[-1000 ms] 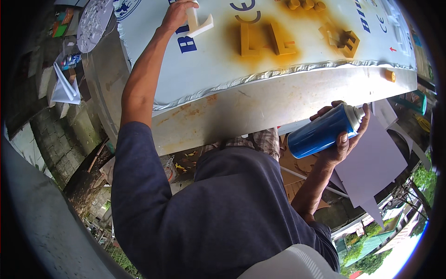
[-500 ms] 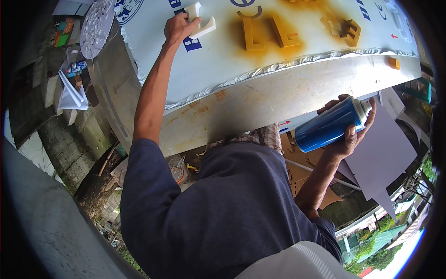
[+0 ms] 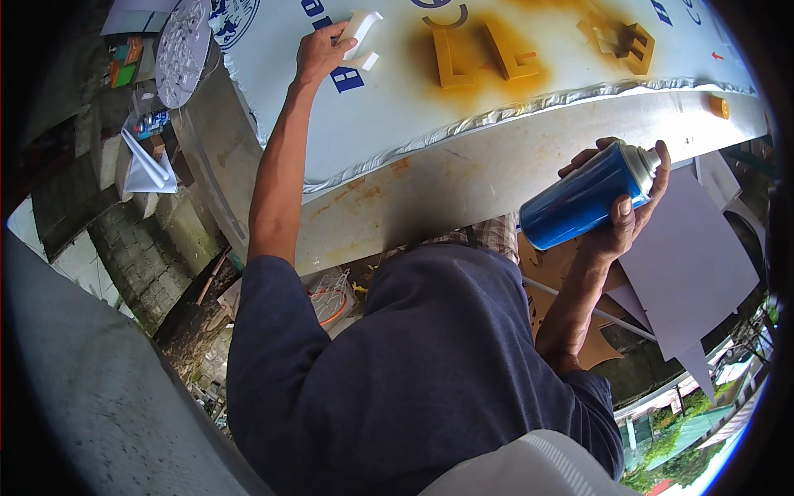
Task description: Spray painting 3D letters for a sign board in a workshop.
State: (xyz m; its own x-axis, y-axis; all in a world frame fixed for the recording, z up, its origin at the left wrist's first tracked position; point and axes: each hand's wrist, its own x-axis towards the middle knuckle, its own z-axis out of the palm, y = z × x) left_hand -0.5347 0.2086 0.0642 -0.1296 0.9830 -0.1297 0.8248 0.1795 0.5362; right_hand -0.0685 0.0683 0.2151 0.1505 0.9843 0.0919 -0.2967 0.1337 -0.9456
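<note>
My left hand grips a white block letter at the far left part of the covered table. The fingers are closed on its edge, and part of its outline is hidden by them. Held tilted over the near right side, a blue spray can with a pale top is wrapped by my right hand; one finger lies by its nozzle. Two gold-painted letters stand on the white sheet amid orange-gold overspray. Another gold letter stands farther right.
A gold-coloured cap rests on the bare metal table edge. White cut pieces cover a round board at the far left. Large pale sheets lie below on the right; a net with an orange rim is under the table.
The white letter has turned and tilted in my left hand. My right hand has raised the spray can slightly and tipped it more upright. The whole view has shifted a little.
</note>
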